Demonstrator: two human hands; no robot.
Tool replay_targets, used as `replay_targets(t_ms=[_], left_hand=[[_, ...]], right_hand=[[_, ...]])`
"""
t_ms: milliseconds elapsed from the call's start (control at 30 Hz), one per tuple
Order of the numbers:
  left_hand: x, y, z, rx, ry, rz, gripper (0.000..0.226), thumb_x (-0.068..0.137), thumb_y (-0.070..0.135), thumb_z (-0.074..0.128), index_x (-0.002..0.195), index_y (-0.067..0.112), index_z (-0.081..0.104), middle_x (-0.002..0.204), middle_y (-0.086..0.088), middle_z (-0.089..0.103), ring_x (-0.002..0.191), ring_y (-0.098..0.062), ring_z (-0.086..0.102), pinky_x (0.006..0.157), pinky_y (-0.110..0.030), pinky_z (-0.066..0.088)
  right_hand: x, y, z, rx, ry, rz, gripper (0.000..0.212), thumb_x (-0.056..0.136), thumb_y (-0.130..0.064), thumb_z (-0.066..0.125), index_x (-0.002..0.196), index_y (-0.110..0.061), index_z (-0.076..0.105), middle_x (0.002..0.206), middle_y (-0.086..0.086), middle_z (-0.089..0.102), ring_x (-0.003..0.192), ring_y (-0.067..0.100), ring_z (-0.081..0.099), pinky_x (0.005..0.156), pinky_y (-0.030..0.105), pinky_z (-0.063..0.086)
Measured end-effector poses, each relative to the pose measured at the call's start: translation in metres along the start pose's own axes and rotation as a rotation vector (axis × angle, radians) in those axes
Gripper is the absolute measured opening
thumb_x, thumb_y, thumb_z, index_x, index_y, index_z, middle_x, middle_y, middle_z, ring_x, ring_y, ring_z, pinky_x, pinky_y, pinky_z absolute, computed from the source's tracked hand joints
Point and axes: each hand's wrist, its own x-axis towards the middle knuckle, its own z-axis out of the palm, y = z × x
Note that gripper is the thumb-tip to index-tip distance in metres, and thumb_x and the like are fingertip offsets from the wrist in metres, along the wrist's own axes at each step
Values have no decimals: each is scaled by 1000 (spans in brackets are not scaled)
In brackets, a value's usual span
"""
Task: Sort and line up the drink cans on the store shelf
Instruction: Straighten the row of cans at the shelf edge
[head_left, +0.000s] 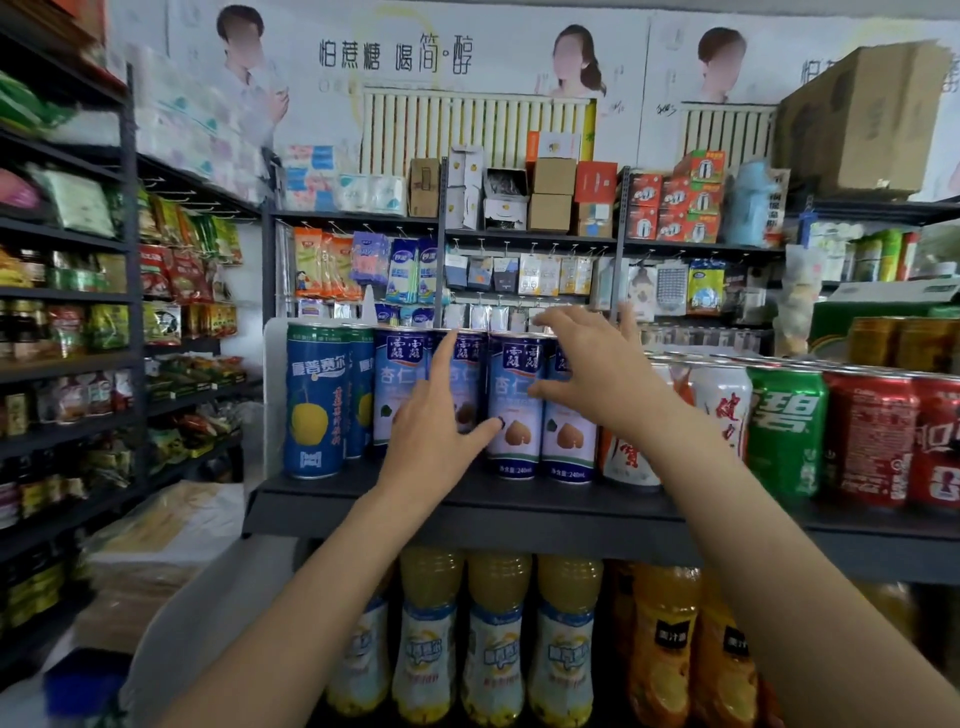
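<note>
Nearest, on the lower shelf, stand four pale yellow juice bottles (493, 639) and, to their right, two orange ones (670, 644). Above them the dark shelf (467, 506) carries the cans. The left hand (441, 431) reaches in with its grip spread, forefinger up along the face of an almond-milk can (465, 384) and thumb tip against its neighbour (517, 405); it closes round nothing. The right hand (597, 374) arches with fingers spread over the top of the fourth almond-milk can (569, 441), thumb on the third can's face, not yet clasping.

Counted along the front row: two blue pear-drink cans (316, 400) at the left end, four almond-milk cans, at least two white-and-red cans (719, 410), one green can (787, 431), two red cola cans (870, 441). More may stand behind; I cannot tell.

The tall, slim cans stand touching, so a sideways push high up could probably tip one and knock its neighbours, or send a can off the front edge.
</note>
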Motion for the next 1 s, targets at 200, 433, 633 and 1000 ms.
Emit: replay_targets(t_ms=[200,433,633,1000], left_hand=[[-1,-12,-22,199,112,-84,81,85,24,63,147,29,10,138,-10,32,125,-30,34,97,-36,32],[-6,-29,-27,267,-61,-108,57,87,18,57,140,25,35,146,-19,25,133,-32,28,106,-40,30],[-1,-22,-24,300,-125,-144,55,92,20,49,143,29,30,152,-18,2,134,-37,20,108,-42,25],[3,-21,-10,354,-69,-162,56,94,32,45,144,34,21,146,-15,18,125,-33,21,105,-40,25]], right_hand=[[20,-42,22,-14,28,-130,50,91,-30,56,135,-14,39,136,0,45,128,16,40,114,42,-8],[64,-74,29,-272,-78,-77,18,89,1,44,103,-6,53,94,5,60,103,25,58,114,48,-3],[90,-67,27,-135,-9,58,14,86,3,47,89,-8,53,93,10,61,99,30,59,109,47,21],[81,-48,12,242,-93,140,10,85,-15,64,91,-10,70,94,0,69,89,17,56,108,52,24]])
